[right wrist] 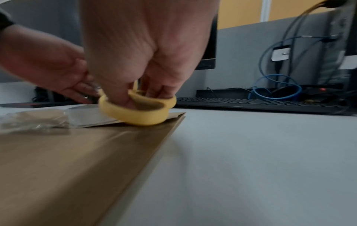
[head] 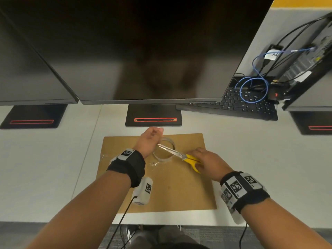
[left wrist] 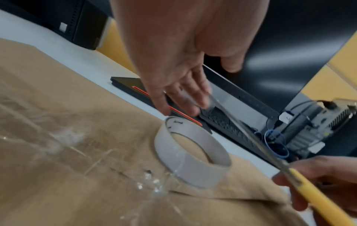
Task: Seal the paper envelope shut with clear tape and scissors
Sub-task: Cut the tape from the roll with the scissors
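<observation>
A brown paper envelope (head: 176,191) lies flat on the white desk (head: 251,159). A roll of clear tape (head: 161,159) stands on its far half, with a crumpled bit of clear tape (head: 155,164) beside it. My right hand (head: 210,164) grips the yellow-handled scissors (head: 190,157), fingers through the loops (right wrist: 135,116), handles resting on the envelope (right wrist: 77,152). The blades point up-left over the roll (left wrist: 193,171). My left hand (head: 149,139) hovers past the roll, its fairly straight fingers (left wrist: 185,97) at the blade tip, thumb held apart.
A large monitor (head: 143,51) and its stand base (head: 153,115) sit just behind the envelope. A black keyboard (head: 233,105), blue cable loops (head: 253,89) and a small computer (head: 305,60) crowd the back right. The desk's front edge lies near my forearms.
</observation>
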`<control>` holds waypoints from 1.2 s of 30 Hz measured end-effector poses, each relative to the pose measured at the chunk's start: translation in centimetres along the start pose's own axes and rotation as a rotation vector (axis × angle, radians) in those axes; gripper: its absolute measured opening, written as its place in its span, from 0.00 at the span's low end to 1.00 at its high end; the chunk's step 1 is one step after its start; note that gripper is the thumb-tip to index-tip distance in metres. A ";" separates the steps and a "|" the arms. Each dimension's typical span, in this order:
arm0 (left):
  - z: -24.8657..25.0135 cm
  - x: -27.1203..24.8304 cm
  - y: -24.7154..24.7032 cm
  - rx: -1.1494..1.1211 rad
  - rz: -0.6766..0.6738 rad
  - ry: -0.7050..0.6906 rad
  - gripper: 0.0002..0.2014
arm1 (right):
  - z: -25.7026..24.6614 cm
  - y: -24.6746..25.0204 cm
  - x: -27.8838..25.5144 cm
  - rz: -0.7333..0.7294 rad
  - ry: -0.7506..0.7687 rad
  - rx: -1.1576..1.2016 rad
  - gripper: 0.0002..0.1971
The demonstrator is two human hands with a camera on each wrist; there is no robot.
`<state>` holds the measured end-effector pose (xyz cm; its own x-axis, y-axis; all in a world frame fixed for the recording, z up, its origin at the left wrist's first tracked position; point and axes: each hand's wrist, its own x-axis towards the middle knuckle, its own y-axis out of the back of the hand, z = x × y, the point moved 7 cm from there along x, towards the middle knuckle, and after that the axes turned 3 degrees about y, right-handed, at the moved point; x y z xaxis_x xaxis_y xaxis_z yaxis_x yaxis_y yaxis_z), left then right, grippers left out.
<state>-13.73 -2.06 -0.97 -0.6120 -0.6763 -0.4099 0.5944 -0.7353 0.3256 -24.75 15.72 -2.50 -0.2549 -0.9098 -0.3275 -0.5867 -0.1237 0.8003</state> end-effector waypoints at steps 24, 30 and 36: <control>-3.3 1.4 0.7 0.099 -0.032 0.134 0.12 | -1.1 -2.9 -0.5 -0.132 -0.008 -0.032 0.30; -3.7 1.5 0.8 0.147 -0.050 0.109 0.15 | -1.9 -2.9 0.2 -0.121 0.019 -0.025 0.25; -3.5 1.3 0.8 0.223 -0.051 0.078 0.18 | -2.0 -3.0 0.8 -0.143 0.035 -0.102 0.26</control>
<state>-12.17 -3.36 -4.24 -0.5911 -0.6387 -0.4925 0.4284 -0.7660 0.4793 -21.64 14.53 -4.12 -0.1467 -0.8929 -0.4258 -0.5334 -0.2910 0.7942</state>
